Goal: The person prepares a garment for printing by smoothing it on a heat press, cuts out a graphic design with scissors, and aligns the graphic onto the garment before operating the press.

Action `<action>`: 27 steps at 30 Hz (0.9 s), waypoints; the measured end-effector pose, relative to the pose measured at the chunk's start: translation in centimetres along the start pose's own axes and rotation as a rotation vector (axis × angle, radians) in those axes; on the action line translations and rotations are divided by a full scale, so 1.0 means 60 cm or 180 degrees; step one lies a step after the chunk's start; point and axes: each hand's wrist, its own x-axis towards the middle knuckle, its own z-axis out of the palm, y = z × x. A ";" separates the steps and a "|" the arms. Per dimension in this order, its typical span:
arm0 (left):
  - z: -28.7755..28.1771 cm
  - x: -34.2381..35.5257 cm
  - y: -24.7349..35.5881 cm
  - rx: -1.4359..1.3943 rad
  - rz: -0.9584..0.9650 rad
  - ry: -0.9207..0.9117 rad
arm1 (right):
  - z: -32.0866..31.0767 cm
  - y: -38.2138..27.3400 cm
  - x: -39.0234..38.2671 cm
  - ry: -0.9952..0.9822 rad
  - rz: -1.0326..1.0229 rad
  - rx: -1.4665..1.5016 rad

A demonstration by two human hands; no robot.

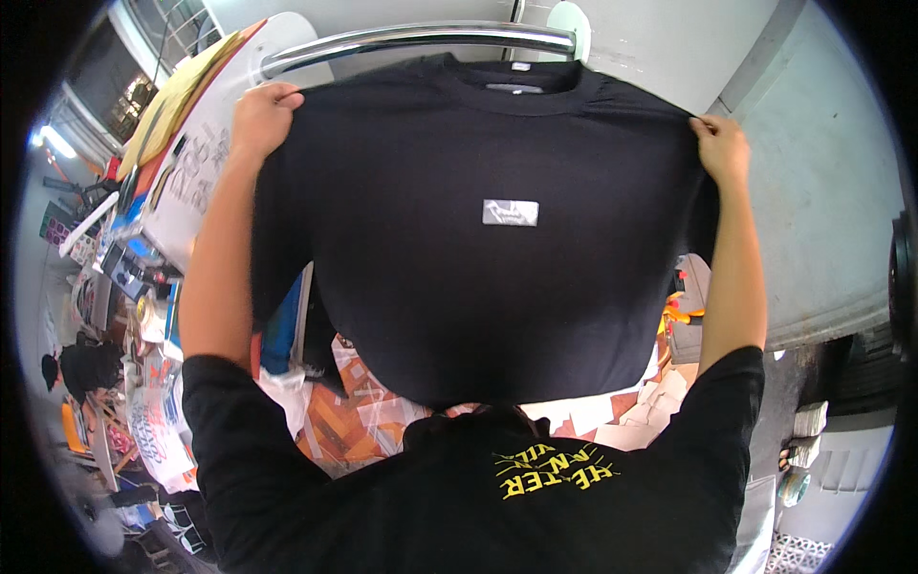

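Observation:
A black T-shirt (pixel 488 306) hangs spread out in front of me, its neckline at the top and its hem near my chest. A small grey-and-white rectangle (pixel 510 212) sits on the middle of its chest. With thumb and fingers pinched, my left hand (pixel 265 120) grips the shirt at the left shoulder. My right hand (pixel 722 148) pinches the opposite shoulder, a little lower. Both arms are raised and stretched wide, so the cloth between them is nearly flat.
Just behind the neckline runs a curved chrome bar (pixel 421 40). Cluttered goods and papers fill the left side, with a yellow stack (pixel 177 96) on top. Loose sheets (pixel 660 402) lie below the shirt. A pale panel (pixel 822 191) stands on the right.

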 end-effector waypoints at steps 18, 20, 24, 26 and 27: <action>0.618 -0.054 0.058 -0.0820 0.0110 -0.1476 | 0.519 -0.101 -0.064 -0.1983 -0.1239 0.1035; 0.596 -0.100 0.080 -0.0207 -0.0113 -0.1751 | 0.497 -0.173 -0.098 -0.2220 -0.1117 0.0795; 0.512 -0.204 0.114 -0.1086 -0.0329 -0.1080 | 0.497 -0.218 -0.106 -0.2380 -0.0814 0.0586; 0.439 -0.276 0.149 -0.1434 -0.0359 -0.0894 | 0.492 -0.224 -0.100 -0.2513 -0.0581 0.0399; 0.398 -0.315 0.165 -0.1592 -0.0408 -0.0812 | 0.492 -0.225 -0.096 -0.2565 -0.0487 0.0392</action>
